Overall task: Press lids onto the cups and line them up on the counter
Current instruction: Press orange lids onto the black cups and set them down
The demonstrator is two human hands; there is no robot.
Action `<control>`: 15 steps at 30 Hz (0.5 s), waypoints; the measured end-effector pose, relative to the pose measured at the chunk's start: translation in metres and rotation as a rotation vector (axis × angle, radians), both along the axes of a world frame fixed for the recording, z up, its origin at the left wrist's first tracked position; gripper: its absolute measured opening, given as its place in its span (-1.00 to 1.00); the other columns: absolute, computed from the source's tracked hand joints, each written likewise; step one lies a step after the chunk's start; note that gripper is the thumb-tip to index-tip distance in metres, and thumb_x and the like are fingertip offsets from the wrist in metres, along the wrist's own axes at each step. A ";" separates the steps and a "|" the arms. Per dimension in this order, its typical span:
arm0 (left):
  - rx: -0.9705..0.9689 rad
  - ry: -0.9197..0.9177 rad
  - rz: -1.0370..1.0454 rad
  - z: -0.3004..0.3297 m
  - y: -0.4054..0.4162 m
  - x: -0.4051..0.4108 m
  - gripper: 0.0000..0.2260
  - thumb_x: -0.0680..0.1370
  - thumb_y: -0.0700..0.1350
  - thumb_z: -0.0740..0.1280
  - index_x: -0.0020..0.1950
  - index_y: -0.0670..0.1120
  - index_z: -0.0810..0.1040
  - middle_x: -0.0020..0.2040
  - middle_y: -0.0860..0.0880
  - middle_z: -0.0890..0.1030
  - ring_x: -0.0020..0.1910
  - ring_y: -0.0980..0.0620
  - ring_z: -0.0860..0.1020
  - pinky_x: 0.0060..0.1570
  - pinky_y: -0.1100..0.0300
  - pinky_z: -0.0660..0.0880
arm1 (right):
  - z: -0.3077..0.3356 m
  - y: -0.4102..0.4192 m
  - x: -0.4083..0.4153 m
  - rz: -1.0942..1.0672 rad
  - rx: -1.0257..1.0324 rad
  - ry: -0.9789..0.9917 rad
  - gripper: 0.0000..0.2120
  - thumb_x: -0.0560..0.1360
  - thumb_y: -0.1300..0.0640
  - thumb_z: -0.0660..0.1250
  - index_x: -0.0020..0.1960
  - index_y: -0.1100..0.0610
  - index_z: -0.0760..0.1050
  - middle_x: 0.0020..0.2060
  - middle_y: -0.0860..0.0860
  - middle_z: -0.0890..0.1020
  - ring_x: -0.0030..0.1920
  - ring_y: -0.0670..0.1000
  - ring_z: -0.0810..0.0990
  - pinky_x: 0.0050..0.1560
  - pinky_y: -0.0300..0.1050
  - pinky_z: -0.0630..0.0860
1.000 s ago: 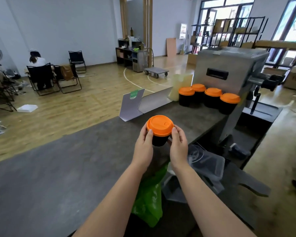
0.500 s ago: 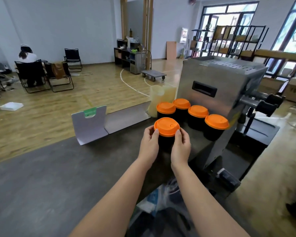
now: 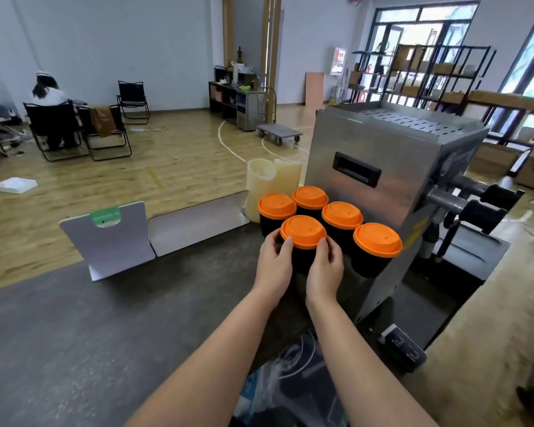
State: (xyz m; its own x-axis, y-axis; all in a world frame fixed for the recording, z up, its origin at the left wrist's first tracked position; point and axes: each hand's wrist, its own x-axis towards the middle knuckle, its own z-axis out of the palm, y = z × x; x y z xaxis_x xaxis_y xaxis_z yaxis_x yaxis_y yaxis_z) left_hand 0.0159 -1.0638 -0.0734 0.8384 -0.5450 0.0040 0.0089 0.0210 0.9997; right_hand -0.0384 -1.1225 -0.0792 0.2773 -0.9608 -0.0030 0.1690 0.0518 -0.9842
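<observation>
A black cup with an orange lid (image 3: 302, 231) sits between my two hands on the dark counter (image 3: 105, 318). My left hand (image 3: 275, 262) grips its left side and my right hand (image 3: 324, 266) grips its right side, thumbs at the lid's rim. Around it stand several more lidded black cups: one (image 3: 276, 205) behind to the left, one (image 3: 310, 197) further back, one (image 3: 342, 215) to the right and one (image 3: 377, 240) nearest the steel machine. The held cup's body is mostly hidden by my hands.
A steel machine (image 3: 383, 180) with black handles stands right of the cups. Pale plastic containers (image 3: 261, 177) stand behind them. A grey folded card stand (image 3: 111, 238) lies at the counter's far edge. Clear plastic packaging (image 3: 293, 380) lies below my arms.
Both hands carried the lidded cup forward from in front of me to the group of cups and brought it down beside them. My view moved closer to the machine.
</observation>
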 end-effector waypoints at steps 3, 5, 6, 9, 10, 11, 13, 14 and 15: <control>-0.006 -0.001 0.019 0.003 -0.002 -0.002 -0.64 0.66 0.00 0.23 0.45 0.00 0.34 0.31 0.08 0.46 0.28 0.15 0.40 0.21 0.23 0.34 | 0.000 -0.004 0.002 0.009 0.017 -0.003 -0.73 0.62 -0.01 0.23 0.30 -0.01 0.45 0.15 -0.13 0.51 0.20 -0.08 0.46 0.27 -0.07 0.41; 0.004 -0.001 0.021 0.003 -0.004 -0.001 -0.64 0.66 0.01 0.23 0.45 -0.01 0.34 0.31 0.07 0.46 0.25 0.16 0.40 0.19 0.23 0.34 | 0.000 -0.006 0.003 0.013 0.022 -0.002 -0.73 0.62 -0.01 0.23 0.30 -0.02 0.46 0.17 -0.11 0.52 0.22 -0.06 0.47 0.28 -0.04 0.42; 0.010 -0.003 0.022 0.003 -0.005 -0.001 -0.64 0.66 0.01 0.23 0.45 -0.01 0.34 0.31 0.07 0.46 0.24 0.16 0.40 0.18 0.23 0.34 | 0.001 -0.007 0.003 0.014 0.023 -0.002 -0.75 0.62 -0.01 0.23 0.28 -0.03 0.46 0.18 -0.10 0.53 0.22 -0.05 0.47 0.29 -0.03 0.42; 0.017 0.000 0.025 0.004 -0.007 0.000 -0.65 0.66 0.02 0.22 0.44 0.01 0.35 0.32 0.06 0.48 0.23 0.15 0.41 0.17 0.22 0.34 | 0.001 -0.010 0.004 0.022 0.030 -0.002 -0.81 0.62 -0.02 0.23 0.23 -0.07 0.45 0.18 -0.10 0.54 0.22 -0.05 0.48 0.28 -0.03 0.43; 0.018 0.001 0.025 0.004 -0.007 -0.001 -0.65 0.66 0.03 0.22 0.44 0.01 0.35 0.32 0.06 0.48 0.24 0.15 0.41 0.17 0.21 0.33 | 0.001 -0.011 0.004 0.026 0.028 -0.002 -0.82 0.62 -0.02 0.23 0.21 -0.08 0.45 0.17 -0.10 0.54 0.21 -0.06 0.48 0.27 -0.04 0.43; 0.019 0.002 0.025 0.004 -0.007 -0.001 -0.65 0.66 0.03 0.22 0.44 0.02 0.35 0.32 0.07 0.48 0.25 0.15 0.41 0.17 0.21 0.33 | 0.001 -0.011 0.004 0.028 0.023 -0.002 -0.83 0.62 -0.02 0.23 0.20 -0.09 0.44 0.16 -0.11 0.54 0.20 -0.07 0.48 0.25 -0.06 0.43; 0.019 0.003 0.023 0.004 -0.007 -0.001 -0.64 0.67 0.03 0.21 0.45 0.02 0.35 0.32 0.07 0.48 0.25 0.16 0.41 0.17 0.22 0.33 | 0.000 -0.010 0.003 0.029 0.005 -0.001 -0.85 0.62 -0.02 0.24 0.19 -0.11 0.43 0.15 -0.13 0.53 0.19 -0.08 0.48 0.22 -0.09 0.42; 0.019 0.001 0.022 0.004 -0.007 -0.001 -0.64 0.67 0.03 0.21 0.46 0.02 0.34 0.33 0.07 0.47 0.24 0.17 0.40 0.18 0.22 0.33 | 0.000 -0.010 0.003 0.028 -0.006 -0.001 -0.85 0.62 -0.02 0.24 0.18 -0.11 0.43 0.14 -0.14 0.53 0.19 -0.09 0.48 0.21 -0.10 0.41; 0.018 0.000 0.019 0.005 -0.007 -0.001 -0.64 0.67 0.03 0.21 0.46 0.01 0.34 0.33 0.07 0.47 0.24 0.18 0.39 0.18 0.22 0.33 | 0.000 -0.010 0.004 0.025 -0.013 0.000 -0.86 0.62 -0.03 0.24 0.18 -0.11 0.43 0.13 -0.14 0.53 0.18 -0.09 0.48 0.21 -0.11 0.41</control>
